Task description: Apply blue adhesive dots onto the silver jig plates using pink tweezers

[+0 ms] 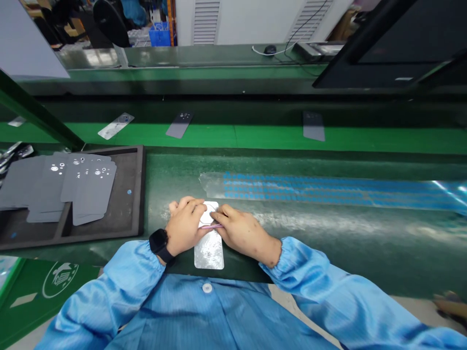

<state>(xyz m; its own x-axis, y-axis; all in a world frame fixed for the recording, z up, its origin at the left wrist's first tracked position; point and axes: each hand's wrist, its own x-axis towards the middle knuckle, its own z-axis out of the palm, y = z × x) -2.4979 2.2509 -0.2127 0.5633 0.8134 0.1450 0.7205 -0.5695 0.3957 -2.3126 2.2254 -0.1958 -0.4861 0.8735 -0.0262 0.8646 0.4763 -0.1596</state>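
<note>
One silvery panel [209,253] lies flat on the green bench [310,238] directly before the person, with a white disc [206,216] on its upper part and a thin pink strip [210,226] across it. Left hand [187,223], fingers bent, is at the panel's upper left edge; right hand [241,231], fingers drawn together, is beside the disc, and which hand grips the strip cannot be told. Also present: dark tray [140,194] of grey panels [93,194], left; long blue-dotted sheet [292,189], beyond the hands.

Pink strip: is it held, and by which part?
The pink strip seems held at its ends, left hand at one, right hand at the other; the exact grip cannot be told.
</note>
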